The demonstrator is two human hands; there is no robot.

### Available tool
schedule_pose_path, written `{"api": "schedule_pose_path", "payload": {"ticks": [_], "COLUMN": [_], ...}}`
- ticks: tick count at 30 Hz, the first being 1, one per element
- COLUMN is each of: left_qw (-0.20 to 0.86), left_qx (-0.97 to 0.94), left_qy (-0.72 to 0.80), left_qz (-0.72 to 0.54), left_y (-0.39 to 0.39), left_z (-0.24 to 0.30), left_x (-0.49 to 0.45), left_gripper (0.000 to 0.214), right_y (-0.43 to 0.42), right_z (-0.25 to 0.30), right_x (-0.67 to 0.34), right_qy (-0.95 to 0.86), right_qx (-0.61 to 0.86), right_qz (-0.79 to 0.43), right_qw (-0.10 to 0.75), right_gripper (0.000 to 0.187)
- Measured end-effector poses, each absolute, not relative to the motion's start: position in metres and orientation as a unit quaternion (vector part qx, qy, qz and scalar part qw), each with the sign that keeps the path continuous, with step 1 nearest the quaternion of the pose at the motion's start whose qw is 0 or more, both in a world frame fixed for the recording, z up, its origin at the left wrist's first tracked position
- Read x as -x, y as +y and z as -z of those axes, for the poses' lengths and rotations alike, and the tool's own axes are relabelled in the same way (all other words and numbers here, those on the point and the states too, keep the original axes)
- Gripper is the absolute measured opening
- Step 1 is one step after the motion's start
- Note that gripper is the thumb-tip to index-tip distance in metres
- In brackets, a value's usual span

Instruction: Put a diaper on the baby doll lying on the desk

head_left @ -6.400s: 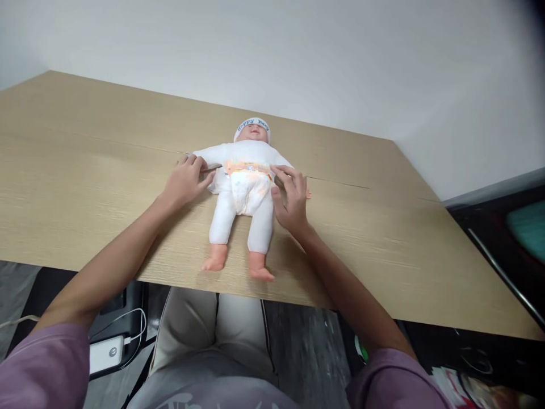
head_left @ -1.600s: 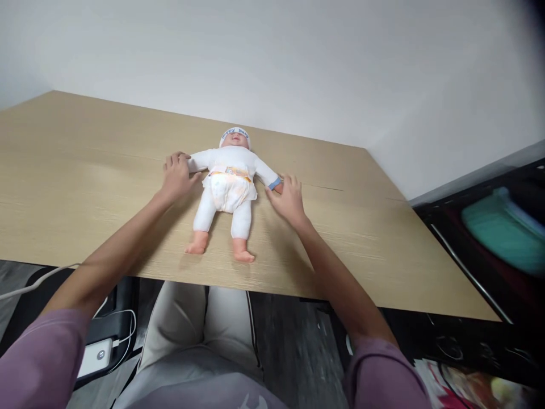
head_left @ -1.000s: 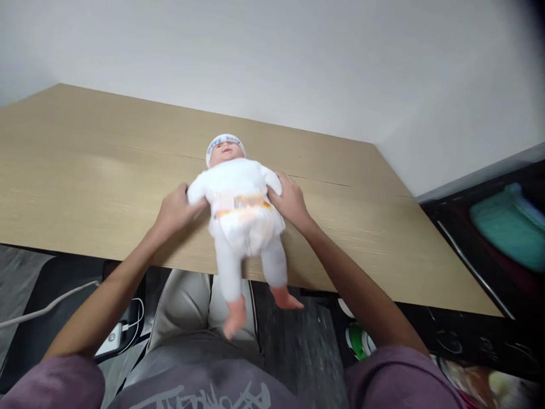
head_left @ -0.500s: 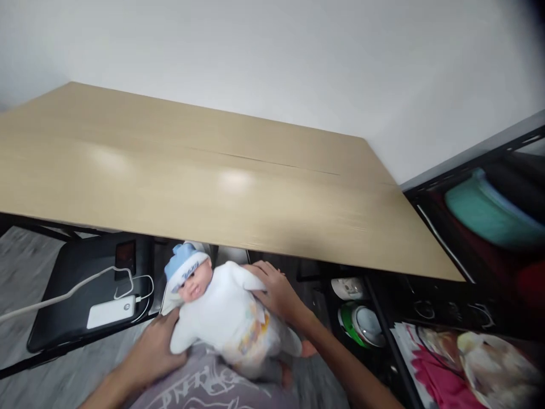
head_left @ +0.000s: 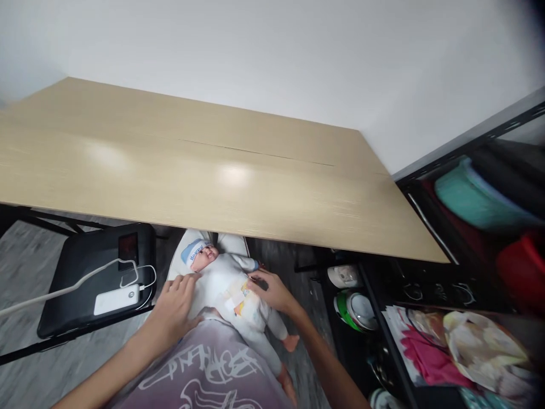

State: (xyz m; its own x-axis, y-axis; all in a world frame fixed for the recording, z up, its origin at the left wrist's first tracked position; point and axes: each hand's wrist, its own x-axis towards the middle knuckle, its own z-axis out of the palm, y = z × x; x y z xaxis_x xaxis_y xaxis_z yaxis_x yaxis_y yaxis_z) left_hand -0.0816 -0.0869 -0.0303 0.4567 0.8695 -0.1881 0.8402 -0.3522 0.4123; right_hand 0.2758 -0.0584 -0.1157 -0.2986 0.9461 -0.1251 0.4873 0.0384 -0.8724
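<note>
Below the table's near edge, left of its middle, a baby doll (head_left: 215, 281) in white lies face up on the person's lap, head toward the table (head_left: 213, 193) and bare feet slanting away to the lower right. Its blue-and-white cap (head_left: 195, 251) carries blue lettering, and a printed diaper (head_left: 244, 309) is fitted around its hips over the white suit.

The left hand (head_left: 176, 304) rests against the doll's side at the upper arm, fingers laid close together over the sleeve and thumb set apart lower down; whether they grip the sleeve, I cannot tell. The right hand (head_left: 272, 292) is at the diaper's other side, fingers bent and thumb near the waistband; a pinch cannot be made out either.

Past the table's near right corner stands a black shelf unit (head_left: 374, 307). Beside its dark upright sit a white tub (head_left: 343, 276) and, just nearer, a green-and-white tub (head_left: 356, 311) with a greyish top; their contents are hidden. Higher up, a teal basin (head_left: 472, 196) is tilted on its side above a blurred red container (head_left: 519, 267). The lower compartment holds papers (head_left: 398, 326), a pink cloth (head_left: 430, 355) and a pale bundle (head_left: 481, 341).

Under the table's near left part, a black chair seat (head_left: 76, 261) bears a white power bank (head_left: 114, 300) with a thin cable plugged in.
</note>
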Motion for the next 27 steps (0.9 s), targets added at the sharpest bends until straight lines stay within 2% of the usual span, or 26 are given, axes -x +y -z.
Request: {"api": "schedule_pose_path", "payload": {"ticks": [3,5,9,13,19,22,24,27], "left_qw": [0.293,0.309,0.29,0.33,0.469,0.536,0.552,0.544], "left_qx": [-0.865,-0.886,-0.91,-0.901,-0.837,-0.802,-0.79,-0.795], "left_qy": [0.387,0.317,0.272,0.252,0.26,0.262,0.267,0.267], "left_qz": [-0.126,-0.136,-0.117,-0.128,-0.107,-0.037,-0.011,-0.029], "left_y": [-0.065,-0.052,-0.034,-0.026,-0.032,-0.044,-0.053,-0.059], "left_z": [0.028,0.035,0.053,0.054,0.025,0.01,0.005,0.01], "left_x": [0.047,0.027,0.007,0.005,0.033,0.062,0.076,0.074], "left_gripper": [0.052,0.041,0.028,0.016,0.021,0.021,0.022,0.027], "right_y": [-0.064,-0.06,-0.046,-0.041,-0.052,-0.065,-0.079,-0.106], "right_z": [0.121,0.131,0.152,0.148,0.092,0.07,0.063,0.062], "right_x": [-0.273,-0.274,-0.286,-0.289,-0.249,-0.244,-0.259,-0.296], "right_qy": [-0.659,-0.649,-0.632,-0.631,-0.756,-0.765,-0.74,-0.639], "right_qx": [0.554,0.567,0.597,0.608,0.45,0.458,0.484,0.51], "right_qz": [-0.417,-0.404,-0.362,-0.335,-0.385,-0.385,-0.417,-0.556], "right_qw": [0.289,0.306,0.336,0.346,0.277,0.24,0.21,0.153], "right_gripper": [0.033,0.034,0.037,0.035,0.033,0.025,0.037,0.067]}}
